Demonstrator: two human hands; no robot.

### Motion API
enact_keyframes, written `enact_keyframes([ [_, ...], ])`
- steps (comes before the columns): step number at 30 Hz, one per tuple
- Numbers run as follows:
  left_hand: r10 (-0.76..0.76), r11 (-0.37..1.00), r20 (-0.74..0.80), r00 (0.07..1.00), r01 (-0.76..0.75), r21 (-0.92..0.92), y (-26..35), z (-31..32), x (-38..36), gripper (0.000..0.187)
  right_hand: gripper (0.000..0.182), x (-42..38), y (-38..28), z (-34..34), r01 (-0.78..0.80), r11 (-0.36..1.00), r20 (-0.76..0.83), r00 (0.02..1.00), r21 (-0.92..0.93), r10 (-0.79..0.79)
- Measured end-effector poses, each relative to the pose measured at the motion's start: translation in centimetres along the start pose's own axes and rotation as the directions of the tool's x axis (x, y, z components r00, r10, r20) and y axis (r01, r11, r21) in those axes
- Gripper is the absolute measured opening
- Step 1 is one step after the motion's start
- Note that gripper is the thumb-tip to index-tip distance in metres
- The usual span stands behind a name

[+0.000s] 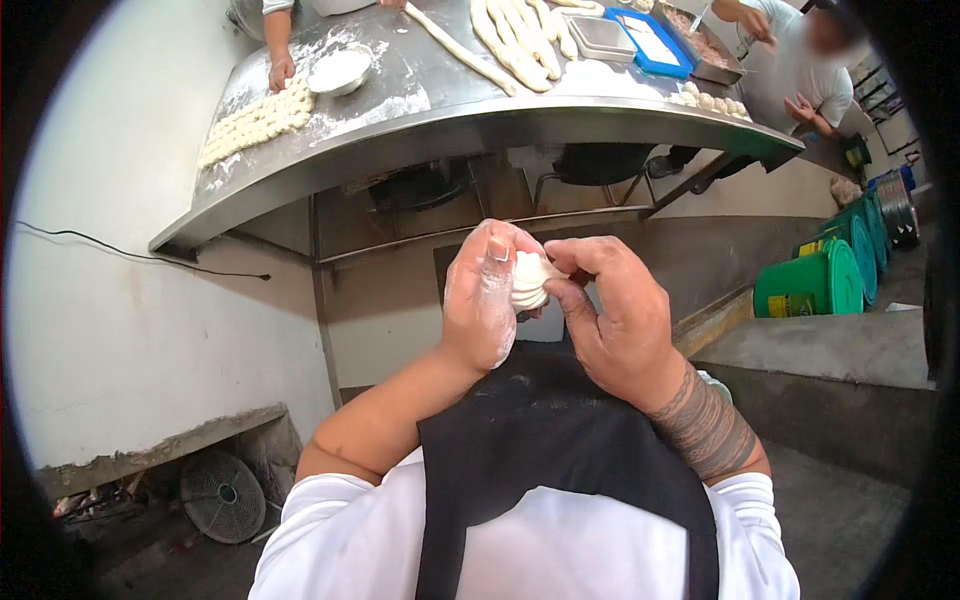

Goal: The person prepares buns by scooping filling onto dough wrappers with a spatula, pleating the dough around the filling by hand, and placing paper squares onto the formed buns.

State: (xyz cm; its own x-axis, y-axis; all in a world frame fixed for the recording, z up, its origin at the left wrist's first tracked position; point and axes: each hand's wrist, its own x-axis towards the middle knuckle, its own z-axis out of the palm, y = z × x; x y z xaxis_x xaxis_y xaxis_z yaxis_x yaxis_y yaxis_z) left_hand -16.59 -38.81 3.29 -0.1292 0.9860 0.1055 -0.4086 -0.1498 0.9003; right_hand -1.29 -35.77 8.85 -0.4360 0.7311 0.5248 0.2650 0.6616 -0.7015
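Note:
A small pleated dough bun (pixel 529 281) is held up in front of my chest, between both hands. My left hand (pixel 478 295), dusted with flour, is cupped round its left side with the thumb upright against it. At the bun's right edge, the thumb and forefinger of my right hand (pixel 622 305) pinch a fold of dough. Several pleats fan out on the side facing me. The bun's far side and any filling are hidden.
Ahead stands a steel table (pixel 420 115) with rows of dough pieces (pixel 262 122), a flour bowl (pixel 340 72), long dough strips (pixel 515 45), a blue tray (pixel 655 45) and a filling pan (pixel 700 42). Co-workers stand beyond it. Green buckets (pixel 810 280) are at right.

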Motion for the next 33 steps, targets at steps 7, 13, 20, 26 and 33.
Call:
enact_keyframes([
  [7,-0.224,0.925,0.044,0.974,0.227,-0.305,-0.5,-0.3,0.1,0.05,0.015,0.1,1.6,0.3,0.169,0.978,0.095,0.983,-0.119,-0.159],
  [13,-0.128,0.978,-0.006,0.992,0.125,-0.165,-0.9,-1.1,0.3,0.051,0.015,0.3,1.7,0.4,0.093,0.973,0.075,0.994,-0.21,-0.079],
  [20,0.196,0.955,-0.028,0.98,-0.185,0.234,-2.4,-2.1,0.8,0.056,0.018,0.6,1.8,0.6,0.045,0.993,0.086,0.996,-0.11,-0.036],
  [26,-0.053,0.999,-0.051,0.997,0.054,0.009,-1.5,-0.9,0.6,0.054,0.015,0.6,2.5,0.4,0.135,0.966,0.141,0.984,-0.221,-0.105],
  [33,-0.176,0.981,-0.037,0.984,0.172,-0.085,-2.5,-0.2,1.5,0.052,0.021,0.7,3.5,-1.0,0.107,0.972,0.107,0.991,-0.21,-0.086],
])
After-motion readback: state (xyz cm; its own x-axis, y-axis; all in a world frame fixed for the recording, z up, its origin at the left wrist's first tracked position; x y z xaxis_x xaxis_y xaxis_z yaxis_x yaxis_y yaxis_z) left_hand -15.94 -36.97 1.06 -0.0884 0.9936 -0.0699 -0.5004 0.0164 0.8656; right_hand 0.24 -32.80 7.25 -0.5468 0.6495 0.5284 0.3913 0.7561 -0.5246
